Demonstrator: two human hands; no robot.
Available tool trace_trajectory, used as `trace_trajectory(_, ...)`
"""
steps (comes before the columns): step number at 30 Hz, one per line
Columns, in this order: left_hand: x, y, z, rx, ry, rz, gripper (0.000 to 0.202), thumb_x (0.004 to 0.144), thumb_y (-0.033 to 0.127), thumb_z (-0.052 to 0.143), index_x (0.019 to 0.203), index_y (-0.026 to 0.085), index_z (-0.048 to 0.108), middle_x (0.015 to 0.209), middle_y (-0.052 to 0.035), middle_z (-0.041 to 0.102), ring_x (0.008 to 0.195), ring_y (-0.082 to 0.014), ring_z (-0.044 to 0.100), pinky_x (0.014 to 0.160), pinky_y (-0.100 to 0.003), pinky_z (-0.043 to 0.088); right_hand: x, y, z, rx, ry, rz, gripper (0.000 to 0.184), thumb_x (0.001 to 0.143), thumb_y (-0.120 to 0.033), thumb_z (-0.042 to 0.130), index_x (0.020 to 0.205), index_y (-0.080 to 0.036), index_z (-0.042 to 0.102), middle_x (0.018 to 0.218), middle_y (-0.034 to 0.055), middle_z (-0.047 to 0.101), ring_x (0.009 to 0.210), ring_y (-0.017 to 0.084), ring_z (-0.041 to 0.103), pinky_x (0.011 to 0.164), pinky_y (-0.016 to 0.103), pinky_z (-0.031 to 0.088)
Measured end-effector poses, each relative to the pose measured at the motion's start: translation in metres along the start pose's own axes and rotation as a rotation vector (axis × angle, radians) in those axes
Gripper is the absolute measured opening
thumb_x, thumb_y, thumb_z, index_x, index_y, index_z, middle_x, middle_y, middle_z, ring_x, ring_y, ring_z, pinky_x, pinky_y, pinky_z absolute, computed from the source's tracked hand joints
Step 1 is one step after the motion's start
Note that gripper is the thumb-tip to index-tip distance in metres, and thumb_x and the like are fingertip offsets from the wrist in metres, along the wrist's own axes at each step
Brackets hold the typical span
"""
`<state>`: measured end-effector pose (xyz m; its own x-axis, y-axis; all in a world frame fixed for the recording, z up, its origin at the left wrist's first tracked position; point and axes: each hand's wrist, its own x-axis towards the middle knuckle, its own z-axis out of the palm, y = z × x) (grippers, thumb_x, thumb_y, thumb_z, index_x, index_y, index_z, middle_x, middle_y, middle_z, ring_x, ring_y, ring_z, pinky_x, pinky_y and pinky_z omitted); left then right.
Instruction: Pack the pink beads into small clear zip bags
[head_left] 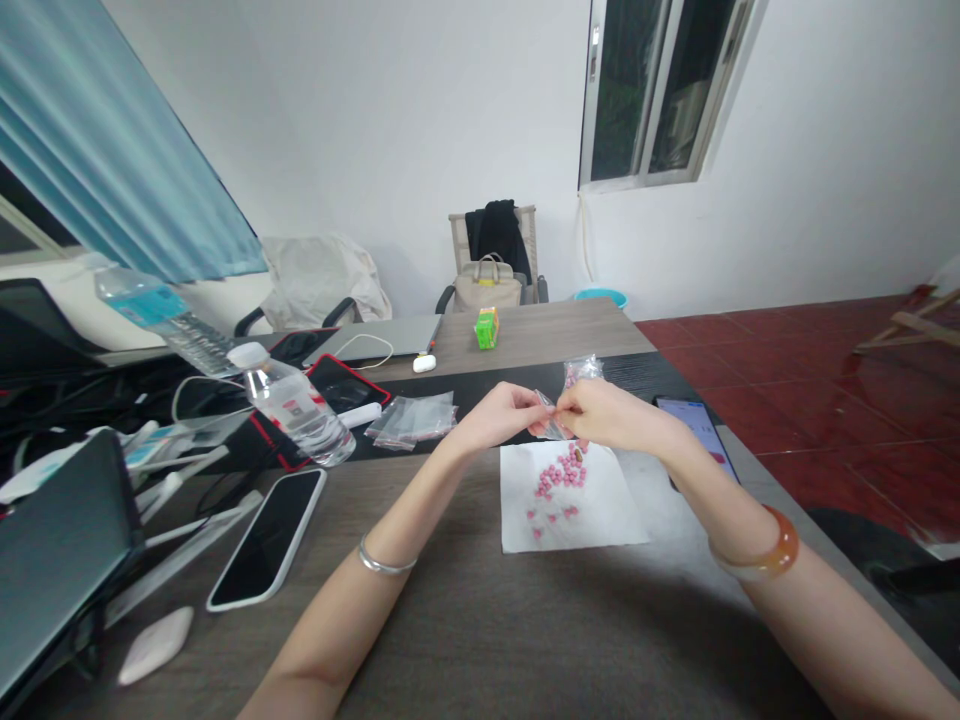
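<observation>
Both hands meet over the far edge of a white paper sheet (pixel 525 510), pinching a small clear plastic bag (pixel 551 425) between them. My left hand (pixel 504 412) is closed on its left side, with thumb and fingers together. From the right, my right hand (pixel 604 412) grips the bag's upper part with bent fingers. Small pink beads (pixel 559 475) lie scattered on the paper, most in a cluster below the hands. Just beyond my right hand sits a clear bag with pink contents (pixel 581 370). How much the held bag contains is hard to make out.
Left of my hands lies a pile of empty clear bags (pixel 412 420). A water bottle (pixel 296 405), a white-edged phone (pixel 266 540) and a laptop (pixel 60 560) occupy the left side. Another phone (pixel 697 435) rests by the right edge. A green-orange block (pixel 486 328) stands farther back.
</observation>
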<state>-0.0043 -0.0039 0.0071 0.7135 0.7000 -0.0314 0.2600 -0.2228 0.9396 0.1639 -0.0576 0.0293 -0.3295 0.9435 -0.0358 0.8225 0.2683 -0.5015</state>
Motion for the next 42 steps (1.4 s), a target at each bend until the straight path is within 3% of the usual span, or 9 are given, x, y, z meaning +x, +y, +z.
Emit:
trace_trajectory(5, 0.000, -0.001, -0.003, 0.002, -0.029, -0.060, 0.024, 0.073, 0.032, 0.064, 0.060, 0.012, 0.064, 0.056, -0.0011, 0.062, 0.055, -0.0098, 0.056, 0.061, -0.022, 0.044, -0.002, -0.009, 0.000, -0.050, 0.011, 0.021, 0.023, 0.073, -0.015, 0.047, 0.054, -0.015, 0.060, 0.047, 0.0009, 0.051, 0.043, 0.009, 0.037, 0.045, 0.025, 0.024)
trace_trajectory(11, -0.001, 0.001, -0.009, -0.058, -0.069, -0.114, 0.022, 0.070, 0.030, 0.066, 0.059, 0.012, 0.064, 0.054, -0.0006, 0.062, 0.056, -0.0095, 0.055, 0.063, -0.023, 0.044, 0.001, -0.006, 0.003, -0.001, 0.004, 0.019, 0.025, 0.077, -0.018, 0.048, 0.057, -0.013, 0.062, 0.050, 0.0036, 0.058, 0.045, 0.010, 0.047, 0.044, 0.023, 0.028)
trace_trajectory(17, -0.007, 0.008, -0.019, -0.205, -0.156, -0.111, 0.017, 0.067, 0.029, 0.070, 0.066, 0.012, 0.066, 0.061, -0.0017, 0.065, 0.060, -0.0096, 0.058, 0.065, -0.023, 0.043, 0.005, 0.004, -0.002, 0.589, -0.238, -0.033, 0.019, 0.078, -0.024, 0.051, 0.071, -0.013, 0.064, 0.071, 0.0054, 0.068, 0.059, 0.013, 0.064, 0.051, 0.020, 0.047)
trace_trajectory(23, -0.009, 0.013, -0.018, -0.407, -0.143, -0.055, 0.013, 0.063, 0.024, 0.070, 0.063, 0.012, 0.064, 0.061, -0.0027, 0.065, 0.059, -0.0114, 0.059, 0.067, -0.027, 0.046, 0.007, 0.003, -0.005, 0.784, -0.195, -0.209, 0.020, 0.077, -0.028, 0.053, 0.071, -0.014, 0.066, 0.074, 0.0045, 0.069, 0.067, 0.012, 0.064, 0.063, 0.024, 0.052)
trace_trajectory(25, -0.009, 0.013, -0.017, -0.331, -0.116, -0.030, 0.011, 0.064, 0.022, 0.067, 0.061, 0.012, 0.064, 0.063, -0.0033, 0.066, 0.063, -0.0121, 0.060, 0.069, -0.026, 0.046, 0.007, 0.001, -0.004, 0.651, -0.119, -0.199, 0.019, 0.076, -0.024, 0.051, 0.069, -0.014, 0.065, 0.071, 0.0041, 0.068, 0.065, 0.012, 0.062, 0.060, 0.023, 0.049)
trace_trajectory(29, -0.009, 0.014, -0.013, -0.113, -0.011, -0.018, 0.014, 0.066, 0.020, 0.062, 0.054, 0.013, 0.064, 0.063, -0.0029, 0.067, 0.066, -0.0116, 0.059, 0.073, -0.024, 0.045, 0.005, -0.002, -0.003, 0.242, 0.218, -0.062, 0.022, 0.076, -0.021, 0.048, 0.059, -0.013, 0.061, 0.058, 0.0032, 0.062, 0.054, 0.010, 0.054, 0.051, 0.022, 0.039)
trace_trajectory(32, -0.009, 0.015, -0.011, 0.064, 0.129, -0.055, 0.018, 0.067, 0.021, 0.056, 0.052, 0.014, 0.062, 0.058, -0.0016, 0.064, 0.061, -0.0110, 0.056, 0.065, -0.022, 0.043, 0.006, -0.002, -0.003, 0.186, 0.332, 0.047, 0.024, 0.077, -0.023, 0.048, 0.060, -0.013, 0.061, 0.057, 0.0038, 0.062, 0.054, 0.011, 0.055, 0.052, 0.022, 0.039)
trace_trajectory(37, -0.009, 0.016, -0.010, 0.353, 0.328, -0.115, 0.023, 0.067, 0.026, 0.052, 0.048, 0.015, 0.056, 0.047, 0.0016, 0.054, 0.049, -0.0092, 0.046, 0.050, -0.020, 0.032, 0.012, -0.001, 0.008, 0.322, 0.328, 0.161, 0.012, 0.077, -0.025, 0.056, 0.076, -0.013, 0.059, 0.066, 0.0061, 0.065, 0.054, 0.012, 0.060, 0.048, 0.021, 0.044)
trace_trajectory(42, -0.013, 0.019, -0.002, 0.440, 0.361, -0.075, 0.027, 0.070, 0.028, 0.050, 0.046, 0.015, 0.051, 0.044, 0.0031, 0.045, 0.047, -0.0082, 0.039, 0.048, -0.021, 0.026, 0.022, -0.006, 0.028, 0.732, 0.145, 0.283, 0.034, 0.083, -0.032, 0.057, 0.110, -0.015, 0.048, 0.091, 0.0127, 0.066, 0.052, 0.015, 0.064, 0.042, 0.025, 0.051)
